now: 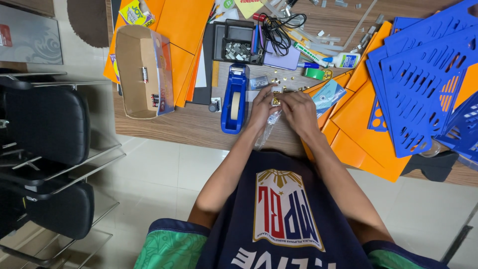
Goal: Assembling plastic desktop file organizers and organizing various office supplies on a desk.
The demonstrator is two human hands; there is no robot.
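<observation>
Left hand (261, 105) and right hand (298, 110) meet at the near edge of the bench (189, 124), fingertips together. Both hands are closed in a pinch on a small brass fastener (276, 100) held between them; its exact shape is too small to tell. A clear plastic bag (267, 128) hangs below the hands, caught under the fingers and trailing toward the person's body.

Just beyond the hands, more brass fasteners (281, 79) lie scattered loose on the bench. A blue tape dispenser (234, 97) with a roll of pale tape stands just left of the left hand. A small card (258, 82) lies between the dispenser and the loose fasteners.

Beside the right hand lies a light blue packet (327, 94), resting on orange sheets (358, 124) that spread to the right. Blue slotted plastic panels (423, 89) lie stacked over those sheets at far right.

Farther back: a black tray (238, 42) holding metal clips, a coiled black cable (279, 32), a glue bottle (342, 61), and a green tape roll (315, 73). An open cardboard box (142, 72) lies on its side at the left end, over another pile of orange sheets (181, 30).

2 black chairs (45, 149) stand on the tiled floor (159, 174) left of the bench.
</observation>
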